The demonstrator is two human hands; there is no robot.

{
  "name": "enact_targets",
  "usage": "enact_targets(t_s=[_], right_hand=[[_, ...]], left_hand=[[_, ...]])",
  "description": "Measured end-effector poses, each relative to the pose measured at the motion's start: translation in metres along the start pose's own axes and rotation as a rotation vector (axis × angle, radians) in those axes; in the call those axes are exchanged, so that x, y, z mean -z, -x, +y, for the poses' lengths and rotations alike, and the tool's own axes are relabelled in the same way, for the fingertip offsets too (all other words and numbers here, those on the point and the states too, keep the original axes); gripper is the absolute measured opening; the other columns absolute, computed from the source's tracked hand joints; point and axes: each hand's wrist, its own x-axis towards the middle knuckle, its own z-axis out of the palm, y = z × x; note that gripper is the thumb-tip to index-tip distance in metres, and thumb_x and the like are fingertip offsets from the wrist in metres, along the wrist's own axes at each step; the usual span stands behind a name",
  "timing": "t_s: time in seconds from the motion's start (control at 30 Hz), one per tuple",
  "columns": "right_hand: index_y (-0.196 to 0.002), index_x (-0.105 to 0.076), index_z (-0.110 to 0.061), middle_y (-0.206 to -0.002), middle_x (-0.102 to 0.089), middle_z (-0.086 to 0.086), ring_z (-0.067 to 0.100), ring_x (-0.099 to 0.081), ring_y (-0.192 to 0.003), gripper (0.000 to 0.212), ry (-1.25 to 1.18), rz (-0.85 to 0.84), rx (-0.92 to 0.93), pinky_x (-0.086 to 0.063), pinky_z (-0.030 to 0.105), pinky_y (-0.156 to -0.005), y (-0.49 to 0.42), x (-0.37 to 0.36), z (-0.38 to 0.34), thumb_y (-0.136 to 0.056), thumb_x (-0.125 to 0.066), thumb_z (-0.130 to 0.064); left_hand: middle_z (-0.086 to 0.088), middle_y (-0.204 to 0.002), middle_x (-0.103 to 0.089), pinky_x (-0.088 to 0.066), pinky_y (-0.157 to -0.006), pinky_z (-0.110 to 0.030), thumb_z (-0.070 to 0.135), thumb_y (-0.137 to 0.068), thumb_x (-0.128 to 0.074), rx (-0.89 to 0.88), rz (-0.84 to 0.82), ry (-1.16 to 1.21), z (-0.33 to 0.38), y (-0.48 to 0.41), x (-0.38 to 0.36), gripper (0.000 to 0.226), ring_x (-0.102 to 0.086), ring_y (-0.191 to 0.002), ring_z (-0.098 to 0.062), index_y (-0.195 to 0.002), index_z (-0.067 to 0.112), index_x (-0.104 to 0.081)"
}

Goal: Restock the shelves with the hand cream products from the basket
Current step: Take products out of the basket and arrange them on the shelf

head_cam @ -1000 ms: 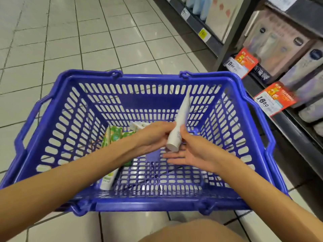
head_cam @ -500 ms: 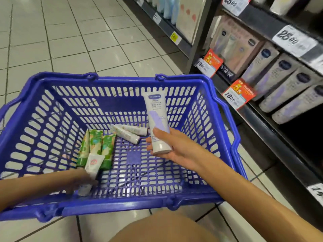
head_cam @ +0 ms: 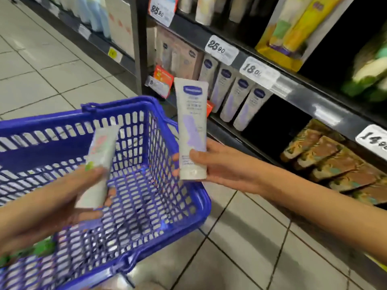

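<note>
**A tube in each hand, beside the shelf**

Motion blur smears much of what we see. The pale tube (head_cam: pixel 100 162) in our left hand (head_cam: pixel 52 201) shows only a pink mark and a green dab, and its print cannot be read. The frame cuts off our left forearm, and the basket (head_cam: pixel 41 120) runs past the left and bottom edges. Green shapes (head_cam: pixel 41 250) low in the basket, under the left wrist, may be more tubes, but they are too blurred for us to be sure. The shelf (head_cam: pixel 303 95) is dark behind its front row, so its depth is hidden.

Our left hand grips the pale tube round its lower half, thumb across the front. The tube tilts up and to the right above the basket. Our right hand (head_cam: pixel 217 166) holds the lilac tube (head_cam: pixel 191 122) near its cap end, with the thumb on the front and the fingers behind. That tube stands upright, cap down. It is above the basket's right wall, between the basket and the shelf.

Just right of the lilac tube, a row of like tubes (head_cam: pixel 236 101) leans on the shelf under white price tags (head_cam: pixel 221 49). Brown patterned packets (head_cam: pixel 326 155) lie on the level below, and yellow packs (head_cam: pixel 293 28) stand above. The floor (head_cam: pixel 240 237) under our right forearm is tiled.
</note>
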Motion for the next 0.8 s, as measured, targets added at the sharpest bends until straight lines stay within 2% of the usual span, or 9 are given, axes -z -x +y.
enact_targets(t_s=[0.07,0.17,0.23,0.33,0.4,0.5,0.63,0.7,0.8], right_hand=[[-0.111,-0.051,-0.017,-0.096,-0.071,0.005,0.025,-0.070,-0.088,0.040,-0.035,0.031,0.030,-0.056,0.033,-0.080,0.019,0.017,-0.005,-0.072,-0.062,-0.022],[-0.114,-0.051,-0.015,-0.098,-0.070,0.013,0.029,-0.069,-0.091,0.055,-0.043,0.135,0.015,-0.056,0.037,-0.080,0.046,0.045,-0.003,-0.065,-0.072,-0.025],[-0.118,-0.049,-0.015,-0.100,-0.068,0.017,0.031,-0.068,-0.091,0.064,-0.071,0.230,-0.024,-0.056,0.041,-0.083,0.064,0.063,0.006,-0.061,-0.077,-0.025],[-0.119,-0.045,-0.014,-0.094,-0.065,0.015,0.023,-0.069,-0.080,0.047,-0.115,0.393,-0.036,-0.056,0.036,-0.077,0.081,0.085,0.024,-0.074,-0.060,-0.016],[-0.117,-0.044,-0.014,-0.090,-0.060,0.012,0.018,-0.067,-0.073,0.038,-0.101,0.504,-0.018,-0.058,0.029,-0.066,0.079,0.101,0.029,-0.080,-0.052,-0.006],[-0.123,-0.038,-0.013,-0.096,-0.057,0.007,0.016,-0.061,-0.080,0.042,-0.058,0.687,0.040,-0.056,0.025,-0.062,0.064,0.132,0.032,-0.088,-0.044,0.009],[-0.135,-0.036,-0.010,-0.127,-0.053,0.010,0.017,-0.055,-0.105,0.052,0.190,0.846,0.058,-0.050,0.021,-0.073,0.047,0.164,0.048,-0.088,-0.053,0.003],[-0.132,-0.039,-0.011,-0.125,-0.055,0.007,0.011,-0.057,-0.100,0.053,0.274,0.939,0.110,-0.050,0.014,-0.071,0.039,0.175,0.052,-0.084,-0.060,0.000],[-0.130,-0.042,-0.008,-0.114,-0.056,0.001,0.008,-0.057,-0.096,0.052,0.342,1.115,0.244,-0.049,0.009,-0.072,0.024,0.189,0.049,-0.083,-0.062,-0.001]], left_hand=[[-0.004,-0.064,-0.067,-0.051,-0.045,-0.024,0.058,-0.047,-0.081,-0.188,-0.133,-0.019,0.012,-0.007,-0.023,0.047,-0.062,-0.051,-0.013,-0.083,0.031,-0.065],[-0.001,-0.071,-0.069,-0.055,-0.057,-0.023,0.037,-0.073,-0.068,-0.380,-0.242,0.086,0.040,-0.032,-0.085,0.026,-0.067,-0.063,-0.011,-0.091,0.021,-0.060],[-0.002,-0.075,-0.069,-0.057,-0.062,-0.023,0.021,-0.081,-0.054,-0.372,-0.265,0.153,0.048,-0.054,-0.120,0.018,-0.068,-0.068,-0.012,-0.096,0.012,-0.058],[-0.002,-0.080,-0.061,-0.053,-0.063,-0.018,0.002,-0.092,-0.038,-0.352,-0.315,0.127,0.046,-0.083,-0.157,0.020,-0.060,-0.072,-0.010,-0.108,0.008,-0.049],[0.003,-0.081,-0.063,-0.051,-0.064,-0.013,-0.004,-0.093,-0.036,-0.390,-0.337,0.056,0.044,-0.102,-0.173,0.024,-0.060,-0.071,-0.004,-0.104,0.011,-0.051],[0.001,-0.095,-0.060,-0.048,-0.069,-0.008,-0.005,-0.092,-0.041,-0.458,-0.294,-0.103,0.044,-0.126,-0.189,0.027,-0.059,-0.075,0.001,-0.113,0.006,-0.051],[-0.001,-0.095,-0.061,-0.048,-0.063,-0.006,-0.006,-0.089,-0.046,-0.448,-0.224,-0.175,0.028,-0.146,-0.198,0.028,-0.061,-0.069,0.004,-0.117,-0.002,-0.050],[-0.002,-0.093,-0.061,-0.047,-0.059,-0.005,-0.006,-0.088,-0.049,-0.412,-0.189,-0.214,0.018,-0.150,-0.196,0.030,-0.061,-0.070,0.002,-0.118,-0.005,-0.051],[-0.005,-0.108,-0.060,-0.046,-0.059,0.000,0.001,-0.089,-0.052,-0.387,-0.137,-0.269,0.017,-0.154,-0.195,0.034,-0.056,-0.083,-0.002,-0.123,0.001,-0.049]])
